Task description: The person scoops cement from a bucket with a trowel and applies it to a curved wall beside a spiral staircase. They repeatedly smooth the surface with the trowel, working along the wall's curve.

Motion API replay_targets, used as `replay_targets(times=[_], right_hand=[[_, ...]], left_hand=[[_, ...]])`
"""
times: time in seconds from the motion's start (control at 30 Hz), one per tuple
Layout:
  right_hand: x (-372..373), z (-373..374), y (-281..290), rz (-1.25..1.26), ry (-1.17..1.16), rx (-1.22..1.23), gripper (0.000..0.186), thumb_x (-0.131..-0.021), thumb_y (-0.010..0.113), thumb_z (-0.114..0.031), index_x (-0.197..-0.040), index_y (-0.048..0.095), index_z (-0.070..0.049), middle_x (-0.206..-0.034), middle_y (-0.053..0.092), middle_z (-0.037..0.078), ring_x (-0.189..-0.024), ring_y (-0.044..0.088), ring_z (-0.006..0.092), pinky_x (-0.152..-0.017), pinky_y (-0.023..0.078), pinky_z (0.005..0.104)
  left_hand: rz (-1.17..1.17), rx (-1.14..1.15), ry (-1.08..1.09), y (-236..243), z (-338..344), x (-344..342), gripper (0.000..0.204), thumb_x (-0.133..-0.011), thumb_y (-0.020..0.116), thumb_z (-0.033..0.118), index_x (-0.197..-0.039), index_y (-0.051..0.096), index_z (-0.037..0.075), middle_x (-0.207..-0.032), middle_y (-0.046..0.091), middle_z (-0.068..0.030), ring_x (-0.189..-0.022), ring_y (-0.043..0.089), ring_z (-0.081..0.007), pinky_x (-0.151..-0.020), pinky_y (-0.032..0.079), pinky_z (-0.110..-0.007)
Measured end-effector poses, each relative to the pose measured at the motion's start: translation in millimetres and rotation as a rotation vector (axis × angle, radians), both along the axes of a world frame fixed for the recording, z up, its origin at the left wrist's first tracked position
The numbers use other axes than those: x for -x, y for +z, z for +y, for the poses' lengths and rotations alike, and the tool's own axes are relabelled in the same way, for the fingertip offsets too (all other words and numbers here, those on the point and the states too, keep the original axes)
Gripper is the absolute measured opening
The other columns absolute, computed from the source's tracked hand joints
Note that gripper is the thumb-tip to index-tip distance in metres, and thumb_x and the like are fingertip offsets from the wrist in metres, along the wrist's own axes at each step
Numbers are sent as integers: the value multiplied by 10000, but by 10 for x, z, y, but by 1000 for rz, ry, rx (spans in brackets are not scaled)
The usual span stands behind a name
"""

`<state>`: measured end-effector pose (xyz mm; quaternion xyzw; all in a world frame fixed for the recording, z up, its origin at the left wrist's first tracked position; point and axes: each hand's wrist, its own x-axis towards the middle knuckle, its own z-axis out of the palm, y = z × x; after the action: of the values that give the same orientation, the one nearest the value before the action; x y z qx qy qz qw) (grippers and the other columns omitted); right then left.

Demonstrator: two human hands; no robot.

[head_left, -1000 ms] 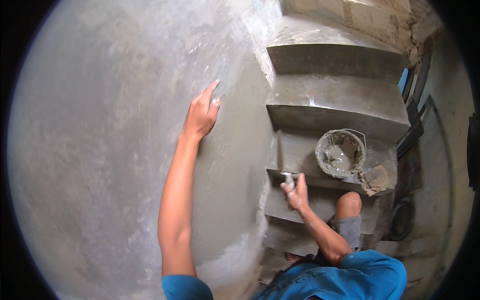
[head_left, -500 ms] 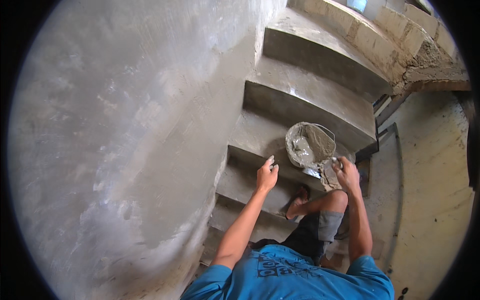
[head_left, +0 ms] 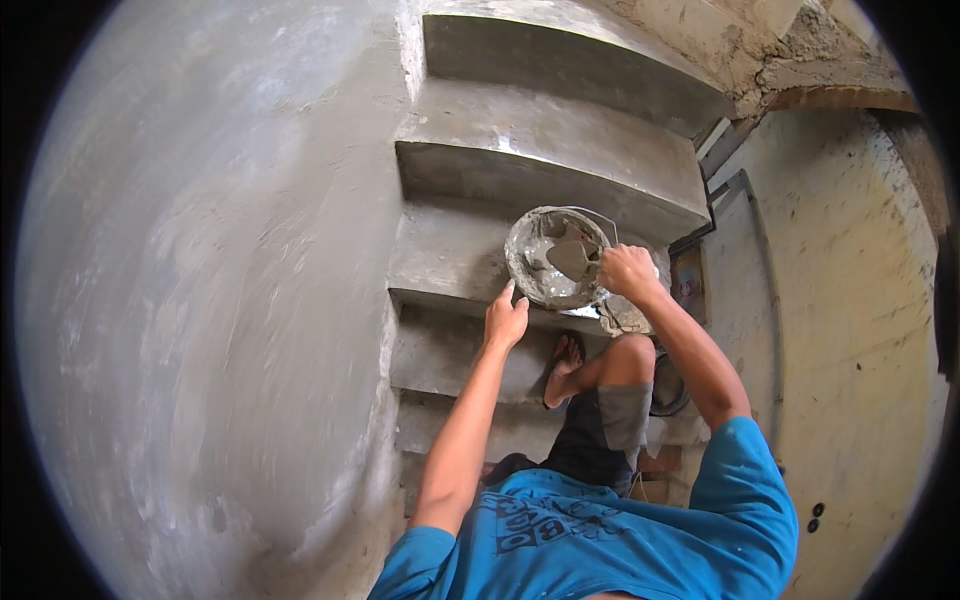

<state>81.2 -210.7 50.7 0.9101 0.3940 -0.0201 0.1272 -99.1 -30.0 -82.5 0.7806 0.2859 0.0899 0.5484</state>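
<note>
Overhead, right-hand fingers [head_left: 622, 268] clenched round trowel [head_left: 572, 257].

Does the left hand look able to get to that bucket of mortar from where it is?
Probably yes. The left hand rests on the edge of the step just beside the bucket, with nothing between them. The right hand is already at the rim with a trowel, leaving the near side free.
</note>
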Motion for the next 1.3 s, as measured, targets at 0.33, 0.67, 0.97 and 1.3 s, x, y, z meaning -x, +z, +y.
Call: replay_targets(times=[0.33,0.67,0.97,1.3], right_hand=[[-4,341,-406,225,-3,15,292,-788,641,-241,-874,816,-24,-909,784,229,-877,791,389,-788,641,480],[89,319,-414,423,-377,-96,404,-848,618,-285,-1070,803,-3,-1120,763,272,-1138,730,410,-979,583,482],[393,-132,-344,779,-573,-600,336,-988,658,-306,-1000,774,8,-739,689,107,-680,649,184,-640,514,367],[1192,-12,-626,838,-456,-1230,329,-966,613,-203,-1136,701,65,-813,661,86,-742,592,169,-693,490,360]], left_hand=[[115,78,-36,-57,-16,-1,610,-963,645,262,-1529,553,53,-1405,638,-301,-1340,596,-452,-1146,459,-479],[157,77,-47,-65,27,-30,576,-966,623,286,-1491,592,51,-1381,645,-315,-1331,599,-461,-1143,460,-490],[111,64,-102,-19,98,257,660,-969,615,242,-1579,468,36,-1438,608,-309,-1367,572,-452,-1168,439,-487],[38,-858,-150,1443,1293,814,642,-962,610,165,-1568,465,9,-1604,508,-187,-1468,475,-391,-1254,331,-532]])
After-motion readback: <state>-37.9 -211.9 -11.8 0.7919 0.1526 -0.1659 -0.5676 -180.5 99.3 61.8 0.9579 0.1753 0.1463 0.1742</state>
